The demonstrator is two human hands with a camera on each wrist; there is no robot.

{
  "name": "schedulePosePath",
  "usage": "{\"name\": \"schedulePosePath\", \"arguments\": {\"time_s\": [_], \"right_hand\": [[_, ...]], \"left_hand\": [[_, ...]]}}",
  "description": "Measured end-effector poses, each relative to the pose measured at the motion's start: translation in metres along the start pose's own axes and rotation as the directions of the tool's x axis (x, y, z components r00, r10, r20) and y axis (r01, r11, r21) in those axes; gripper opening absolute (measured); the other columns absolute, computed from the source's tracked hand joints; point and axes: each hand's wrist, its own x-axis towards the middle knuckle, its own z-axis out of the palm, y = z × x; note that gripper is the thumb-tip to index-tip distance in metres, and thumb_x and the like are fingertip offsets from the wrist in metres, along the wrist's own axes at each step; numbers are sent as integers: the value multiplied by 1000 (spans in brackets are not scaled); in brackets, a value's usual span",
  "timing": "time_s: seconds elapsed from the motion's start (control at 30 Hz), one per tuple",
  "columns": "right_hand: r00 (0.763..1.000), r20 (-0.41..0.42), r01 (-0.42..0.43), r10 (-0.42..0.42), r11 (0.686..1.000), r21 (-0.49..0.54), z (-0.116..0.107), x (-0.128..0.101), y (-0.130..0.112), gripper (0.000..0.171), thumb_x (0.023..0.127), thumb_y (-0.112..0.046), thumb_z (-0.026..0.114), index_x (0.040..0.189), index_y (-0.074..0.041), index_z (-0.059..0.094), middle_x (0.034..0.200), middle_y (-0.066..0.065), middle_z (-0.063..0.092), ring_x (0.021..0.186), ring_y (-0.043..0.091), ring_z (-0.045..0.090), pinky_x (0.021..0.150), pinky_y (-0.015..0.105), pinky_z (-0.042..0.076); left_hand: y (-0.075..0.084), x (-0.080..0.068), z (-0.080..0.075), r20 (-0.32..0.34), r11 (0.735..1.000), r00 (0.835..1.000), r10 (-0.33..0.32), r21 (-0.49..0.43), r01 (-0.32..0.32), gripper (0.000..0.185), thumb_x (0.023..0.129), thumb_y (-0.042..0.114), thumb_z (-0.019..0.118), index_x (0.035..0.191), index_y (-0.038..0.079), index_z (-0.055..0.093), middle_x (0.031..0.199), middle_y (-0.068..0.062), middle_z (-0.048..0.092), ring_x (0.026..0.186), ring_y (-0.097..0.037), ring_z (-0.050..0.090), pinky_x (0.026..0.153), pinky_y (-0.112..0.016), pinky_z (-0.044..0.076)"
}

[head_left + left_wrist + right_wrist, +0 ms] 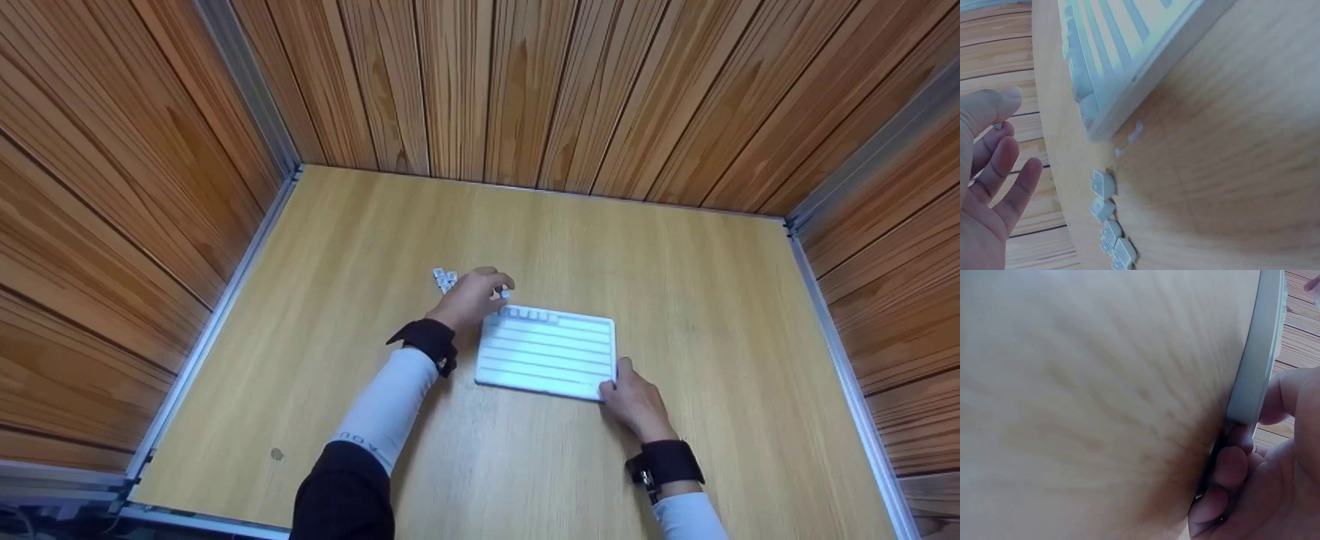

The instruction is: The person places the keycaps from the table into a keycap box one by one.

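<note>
**Meanwhile, two hands at a white tray**

Head view: the white tray [547, 352] lies mid-desk [675, 262]. The left hand [474, 298] pinches a small key [505, 294] at the tray's 11 o'clock corner; loose keys [444, 278] sit just beyond. The right hand [634, 399] grips the 5 o'clock corner.

Left wrist: fingers [1008, 163] spread loosely, keys [1107, 216] below the tray [1129, 62].

Right wrist: fingers [1230, 464] curl under the tray edge [1255, 354].

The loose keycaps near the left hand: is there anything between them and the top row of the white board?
Nothing visible stands between. The loose keycaps lie on bare table just beyond the white board's corner. The left hand hovers above that corner; the right hand holds the near corner.
</note>
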Motion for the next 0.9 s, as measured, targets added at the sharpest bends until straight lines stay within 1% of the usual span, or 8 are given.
{"name": "schedulePosePath", "arguments": {"time_s": [0.1,0.23,0.33,0.4,0.53,0.7,0.8,0.9], "right_hand": [[1000,3,0,0,1000,-1,0,0,1,27,95,-20,50,113,0,46,85,10,48,75,27,47,60,34,34],[1000,9,2,-2,1000,5,-1,0,1,31,95,-21,50,116,1,46,88,11,50,77,27,48,61,34,35],[1000,11,7,-7,1000,9,0,0,1,31,95,-21,50,117,1,46,89,12,52,78,27,49,61,34,36],[1000,11,6,-6,1000,9,0,0,1,30,95,-21,50,116,0,46,89,12,52,77,28,49,62,35,36],[1000,22,-1,0,1000,10,-1,0,1,28,96,-21,50,115,-1,45,88,12,50,77,28,49,61,35,36],[1000,18,4,-4,1000,0,-1,0,1,29,96,-21,50,115,-1,45,87,12,50,76,28,48,61,35,35],[1000,12,7,-7,1000,-7,-1,0,1,28,95,-21,50,114,-1,45,85,11,49,74,28,48,60,34,34],[1000,14,7,-7,1000,-9,-1,0,1,27,95,-21,49,113,-1,45,83,10,48,73,27,47,59,34,33]], "left_hand": [[5,2,2,25,1000,1000,-1,24,0,27,96,15,70,123,15,71,112,-2,64,105,-16,61,89,-31,53],[11,5,6,37,998,999,-4,55,2,24,96,20,71,119,12,73,109,-1,65,101,-15,61,88,-31,52],[13,7,9,23,994,999,33,101,-35,25,94,25,73,115,10,73,107,-2,65,98,-16,59,84,-31,52],[13,8,11,8,990,997,72,120,-72,25,93,24,75,112,9,74,106,-3,63,98,-18,57,83,-31,51],[13,9,13,-3,982,988,153,113,-152,21,94,17,73,111,5,74,106,-6,61,101,-20,57,85,-31,51],[13,9,15,2,968,973,229,103,-228,14,95,11,71,107,7,77,101,-8,60,96,-21,58,83,-31,51],[15,9,16,-8,967,971,237,97,-235,12,95,9,70,104,5,77,103,-9,59,97,-22,60,85,-30,52],[17,9,15,-2,972,976,218,88,-217,15,97,9,68,108,2,74,111,-9,59,102,-22,62,89,-30,53]]}}
